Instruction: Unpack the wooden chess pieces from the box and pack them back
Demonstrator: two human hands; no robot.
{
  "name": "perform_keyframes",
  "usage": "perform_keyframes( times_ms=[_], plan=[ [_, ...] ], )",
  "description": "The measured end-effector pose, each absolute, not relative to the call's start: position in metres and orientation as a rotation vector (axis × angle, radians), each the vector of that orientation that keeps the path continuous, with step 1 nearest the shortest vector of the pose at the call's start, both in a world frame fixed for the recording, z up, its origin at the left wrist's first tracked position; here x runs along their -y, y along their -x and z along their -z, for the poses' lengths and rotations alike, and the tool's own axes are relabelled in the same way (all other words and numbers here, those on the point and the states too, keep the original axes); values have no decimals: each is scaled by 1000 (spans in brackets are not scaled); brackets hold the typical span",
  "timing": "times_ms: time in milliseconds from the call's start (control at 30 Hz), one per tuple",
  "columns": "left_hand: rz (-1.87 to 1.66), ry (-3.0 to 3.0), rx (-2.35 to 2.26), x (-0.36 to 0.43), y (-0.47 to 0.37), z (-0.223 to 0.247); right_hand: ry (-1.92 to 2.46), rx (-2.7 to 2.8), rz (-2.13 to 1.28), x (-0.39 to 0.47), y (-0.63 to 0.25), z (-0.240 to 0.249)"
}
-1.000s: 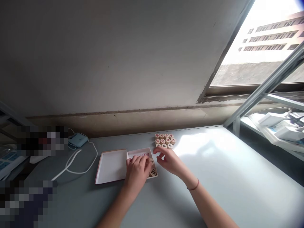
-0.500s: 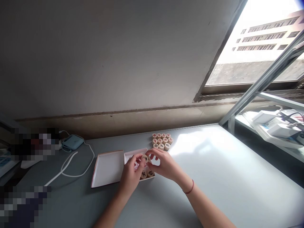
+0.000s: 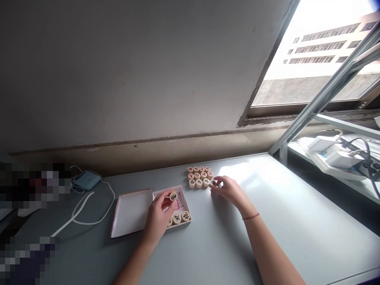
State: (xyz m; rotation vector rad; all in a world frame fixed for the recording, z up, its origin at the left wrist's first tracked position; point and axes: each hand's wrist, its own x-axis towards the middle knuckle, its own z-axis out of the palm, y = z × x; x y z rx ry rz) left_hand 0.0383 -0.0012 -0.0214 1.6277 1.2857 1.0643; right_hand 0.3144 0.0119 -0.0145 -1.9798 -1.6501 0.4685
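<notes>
My left hand (image 3: 158,213) pinches a round wooden piece (image 3: 173,196) with a black character, above the left part of an open white box (image 3: 185,198). Several black-marked pieces (image 3: 177,218) lie along the box's near side, partly hidden by my fingers. My right hand (image 3: 232,192) grips another black-marked piece (image 3: 213,183) at the right end of the front row of a block of pieces. In that block, the rows behind (image 3: 197,175) carry red characters, and the front row (image 3: 199,183) carries black ones.
The box lid (image 3: 132,213) lies open-side up, left of the box. Farther left are a white cable (image 3: 111,198) and a light blue device (image 3: 89,180). A metal-framed shelf (image 3: 320,158) with white boxes and cables stands at the right. A wall rises behind the table.
My right hand has moved away from the box to the block's front row, taking a piece with it. My left hand stays over the box, still with a piece. The view has shifted slightly.
</notes>
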Motion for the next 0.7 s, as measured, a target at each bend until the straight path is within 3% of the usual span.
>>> perform_keyframes(
  times_ms=[100,267,400,533,700],
  plan=[
    [-1058,-1854,-1330,5,-40,20,1866,1594,-484,-6,-288,4],
    [-1084,-2294,-1264,11,-40,22,1319,1751,-1058,14,-223,-15],
    [-1120,-2478,-1194,13,-40,21,1272,1721,-1095,20,-206,-15],
    [-1073,-2607,-1310,8,-36,15,1448,1654,-809,8,-243,-10],
    [-799,-2574,-1807,-7,-13,13,1939,1602,-302,-5,-301,4]
  ],
)
